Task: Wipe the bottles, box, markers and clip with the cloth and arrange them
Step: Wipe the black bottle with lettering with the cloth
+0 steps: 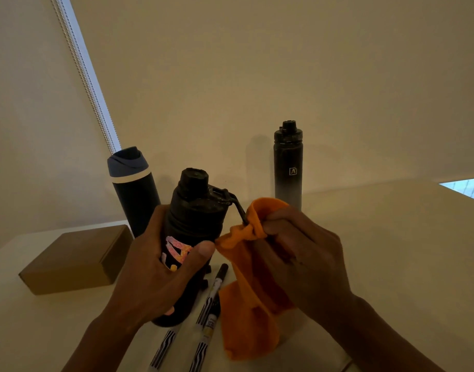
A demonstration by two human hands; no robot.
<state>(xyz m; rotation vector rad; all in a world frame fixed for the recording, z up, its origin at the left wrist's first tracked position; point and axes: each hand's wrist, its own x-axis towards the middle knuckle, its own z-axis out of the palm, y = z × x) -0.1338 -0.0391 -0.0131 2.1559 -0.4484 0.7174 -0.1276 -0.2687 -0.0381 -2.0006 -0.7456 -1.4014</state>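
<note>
Left hand (150,272) gripping the bottle (195,210) steadies it while our right hand (297,251) pinches the cloth (246,304) round its strap (238,208).

Orange cloth (246,291) wraps the strap of the tilted printed bottle (195,210); navy bottle (135,189) and tall bottle (288,167) stand upright along the table (391,251) far edge.

A white table (391,251) meets a plain wall (257,76); a beaded cord (83,73) hangs at left.
</note>
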